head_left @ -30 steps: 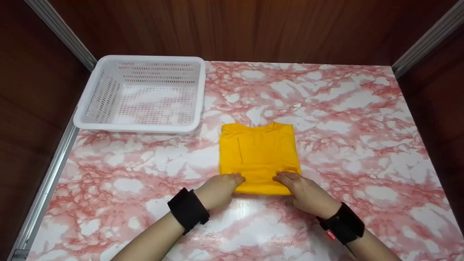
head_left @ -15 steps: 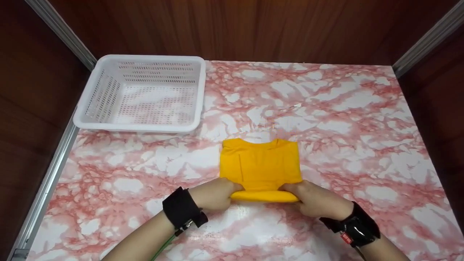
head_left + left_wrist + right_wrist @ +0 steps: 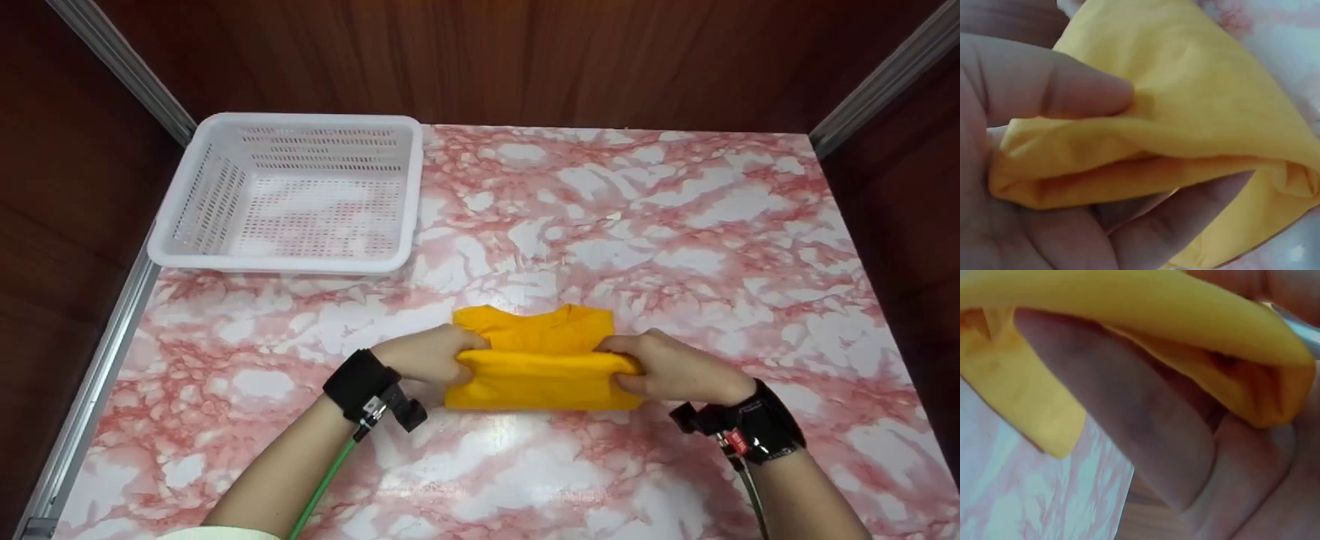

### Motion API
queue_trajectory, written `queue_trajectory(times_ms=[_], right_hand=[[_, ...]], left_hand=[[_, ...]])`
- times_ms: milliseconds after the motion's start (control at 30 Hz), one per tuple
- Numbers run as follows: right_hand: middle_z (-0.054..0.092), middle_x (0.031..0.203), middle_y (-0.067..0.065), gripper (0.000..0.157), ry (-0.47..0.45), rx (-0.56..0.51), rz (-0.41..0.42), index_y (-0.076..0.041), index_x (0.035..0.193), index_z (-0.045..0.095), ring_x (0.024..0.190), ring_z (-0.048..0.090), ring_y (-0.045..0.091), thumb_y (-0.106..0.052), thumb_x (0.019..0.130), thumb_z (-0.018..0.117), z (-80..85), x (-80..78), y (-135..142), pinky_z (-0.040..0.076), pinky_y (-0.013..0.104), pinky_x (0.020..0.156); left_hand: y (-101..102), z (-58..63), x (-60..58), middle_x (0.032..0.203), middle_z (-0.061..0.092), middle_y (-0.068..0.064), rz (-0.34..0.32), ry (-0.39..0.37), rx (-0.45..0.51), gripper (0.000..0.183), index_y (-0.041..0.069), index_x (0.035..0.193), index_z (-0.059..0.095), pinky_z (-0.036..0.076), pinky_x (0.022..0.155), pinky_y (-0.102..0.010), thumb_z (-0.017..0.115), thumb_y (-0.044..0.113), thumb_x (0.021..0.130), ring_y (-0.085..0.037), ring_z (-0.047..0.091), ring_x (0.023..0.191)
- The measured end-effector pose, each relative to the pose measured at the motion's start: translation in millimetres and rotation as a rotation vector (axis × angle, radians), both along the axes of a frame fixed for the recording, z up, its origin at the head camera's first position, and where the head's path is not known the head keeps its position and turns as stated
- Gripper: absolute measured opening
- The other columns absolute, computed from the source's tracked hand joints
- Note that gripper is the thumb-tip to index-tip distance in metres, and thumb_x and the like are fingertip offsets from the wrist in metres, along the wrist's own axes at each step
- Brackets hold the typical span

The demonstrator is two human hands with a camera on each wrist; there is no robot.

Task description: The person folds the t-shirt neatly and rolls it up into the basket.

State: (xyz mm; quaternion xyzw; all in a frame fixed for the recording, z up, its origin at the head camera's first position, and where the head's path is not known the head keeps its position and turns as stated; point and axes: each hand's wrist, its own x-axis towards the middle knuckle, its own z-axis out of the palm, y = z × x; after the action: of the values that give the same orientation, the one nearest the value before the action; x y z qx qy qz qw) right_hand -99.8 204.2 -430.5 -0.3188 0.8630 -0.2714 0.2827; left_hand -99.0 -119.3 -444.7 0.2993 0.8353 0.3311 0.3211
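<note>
A folded yellow T-shirt [image 3: 536, 381] is in front of me, its neckline at the far side and a folded-over ridge lifted across its middle. At the left end of that ridge my left hand [image 3: 435, 354] pinches the cloth, thumb on top and fingers beneath. My right hand [image 3: 671, 366] grips the opposite end the same way. Close up in the left wrist view, the thumb [image 3: 1089, 93] presses the layered yellow cloth [image 3: 1185, 79] over the fingers. From the right wrist view, a finger [image 3: 1123, 399] passes under the fold [image 3: 1145, 309]; the thumb is partly cut off.
A white perforated plastic basket [image 3: 285, 264] stands at the back left of the table. The pink-and-white marbled tabletop [image 3: 675, 225] is bounded by dark wooden panels [image 3: 487, 60] at the back and sides. Green cables [image 3: 322, 491] run from both wrist straps.
Both hands have gone from resting on the T-shirt's near edge to gripping and raising it, moving apart slightly. The far neckline has come nearer, and the near part is folded up into a ridge.
</note>
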Motion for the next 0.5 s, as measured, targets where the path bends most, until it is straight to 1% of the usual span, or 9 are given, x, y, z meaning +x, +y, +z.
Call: queue_trajectory(times_ms=[100,133,200,233,300,333,433,500], right_hand=[[0.059,0.088,-0.008,0.025,0.04,-0.011,-0.02,-0.022,0.109,0.057,0.068,0.053,0.006,-0.021,0.084,0.059,-2.2,-11.8,3,0.046,0.02,0.062],[0.059,0.09,-0.008,0.025,0.048,-0.012,-0.028,-0.022,0.109,0.057,0.07,0.053,0.006,-0.023,0.084,0.059,-2.8,-15.3,3,0.046,0.021,0.064],[0.059,0.093,-0.008,0.025,0.063,-0.005,-0.05,-0.022,0.109,0.057,0.074,0.052,0.008,-0.028,0.084,0.06,-4.3,-22.3,4,0.045,0.022,0.066],[0.059,0.094,-0.009,0.026,0.067,0.001,-0.067,-0.022,0.108,0.057,0.075,0.052,0.008,-0.031,0.084,0.06,-5.1,-25.6,4,0.045,0.022,0.068],[0.06,0.095,-0.008,0.027,0.069,0.003,-0.104,-0.023,0.107,0.058,0.077,0.053,0.009,-0.035,0.083,0.06,-7.4,-32.4,4,0.045,0.024,0.07],[0.06,0.095,-0.008,0.027,0.072,0.002,-0.124,-0.023,0.106,0.058,0.077,0.053,0.01,-0.037,0.083,0.06,-9.1,-35.8,5,0.045,0.025,0.07],[0.06,0.094,-0.006,0.028,0.093,-0.014,-0.19,-0.023,0.103,0.059,0.078,0.053,0.011,-0.039,0.081,0.062,-16.7,-45.9,6,0.046,0.027,0.071],[0.061,0.095,-0.005,0.028,0.115,-0.033,-0.229,-0.021,0.103,0.06,0.08,0.053,0.012,-0.038,0.081,0.062,-23.8,-52.5,6,0.046,0.028,0.072]], left_hand=[[-5,-2.2,-12.6,0.103,0.06,0.003,0.082,0.002,0.026,0.037,0.012,0.11,0.059,0.04,0.074,-0.025,0.058,0.008,0.074,-0.01,0.049,0.081],[-6,-3.7,-16.3,0.097,0.06,0.004,0.108,0.001,0.042,0.034,0.014,0.107,0.06,0.04,0.072,-0.026,0.058,0.009,0.073,-0.012,0.048,0.077],[-8,-7.9,-22.6,0.093,0.06,0.006,0.163,0.018,0.064,0.032,0.016,0.105,0.061,0.04,0.076,-0.026,0.06,0.012,0.073,-0.011,0.049,0.081],[-9,-10.7,-25.5,0.09,0.06,0.006,0.194,0.028,0.08,0.029,0.017,0.102,0.061,0.04,0.076,-0.026,0.062,0.013,0.073,-0.011,0.05,0.081],[-11,-17.2,-30.5,0.085,0.06,0.004,0.261,0.028,0.129,0.025,0.017,0.097,0.061,0.041,0.071,-0.026,0.063,0.014,0.073,-0.012,0.05,0.076],[-11,-20.3,-32.8,0.084,0.06,0.003,0.296,0.03,0.154,0.023,0.017,0.096,0.061,0.042,0.07,-0.026,0.064,0.014,0.073,-0.012,0.051,0.075],[-10,-30.9,-39.0,0.085,0.06,0.0,0.429,0.008,0.232,0.023,0.015,0.096,0.06,0.044,0.069,-0.025,0.065,0.015,0.074,-0.013,0.052,0.075],[-8,-38.0,-42.4,0.086,0.06,-0.002,0.522,0.018,0.256,0.024,0.014,0.098,0.058,0.045,0.069,-0.025,0.065,0.016,0.075,-0.013,0.053,0.075]])
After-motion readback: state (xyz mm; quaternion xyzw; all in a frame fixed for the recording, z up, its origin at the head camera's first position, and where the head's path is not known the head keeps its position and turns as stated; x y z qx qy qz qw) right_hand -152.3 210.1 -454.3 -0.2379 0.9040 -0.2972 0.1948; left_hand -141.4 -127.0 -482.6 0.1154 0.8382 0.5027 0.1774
